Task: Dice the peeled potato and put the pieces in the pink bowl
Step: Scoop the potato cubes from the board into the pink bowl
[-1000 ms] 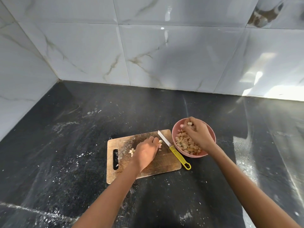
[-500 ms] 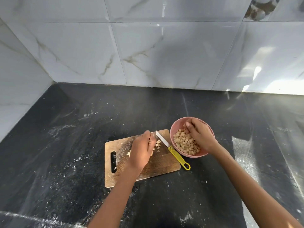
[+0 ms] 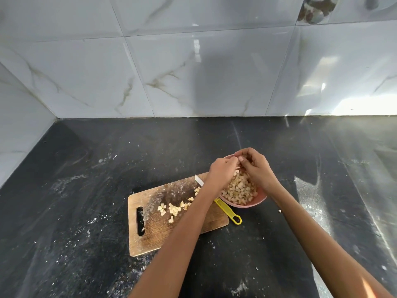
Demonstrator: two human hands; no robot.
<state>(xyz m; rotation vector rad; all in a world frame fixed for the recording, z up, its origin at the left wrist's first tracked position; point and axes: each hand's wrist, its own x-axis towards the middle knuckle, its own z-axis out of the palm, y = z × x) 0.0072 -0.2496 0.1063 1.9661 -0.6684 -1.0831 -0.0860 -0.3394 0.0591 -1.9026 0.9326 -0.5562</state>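
The pink bowl (image 3: 247,204) sits right of the wooden cutting board (image 3: 154,233) and holds a heap of potato dice (image 3: 238,188). My left hand (image 3: 222,173) hovers over the bowl's left rim with its fingers curled, and a few potato pieces show just under its fingertips. Above the bowl's far side, my right hand (image 3: 255,166) has bent fingers that meet the left hand's fingertips. Several loose dice (image 3: 174,208) lie on the board. The knife, with a yellow handle (image 3: 229,211), lies between board and bowl, its white blade mostly hidden under my left forearm.
Everything rests on a black stone counter (image 3: 86,190) dusted with white specks. Tiled walls (image 3: 193,72) close off the back and the left side. One stray potato bit (image 3: 279,211) lies on the counter to the right of the bowl.
My left hand has left the board and moved right, over the bowl. My right hand has lifted off the bowl's rim and met the left hand's fingertips. The camera has tilted.
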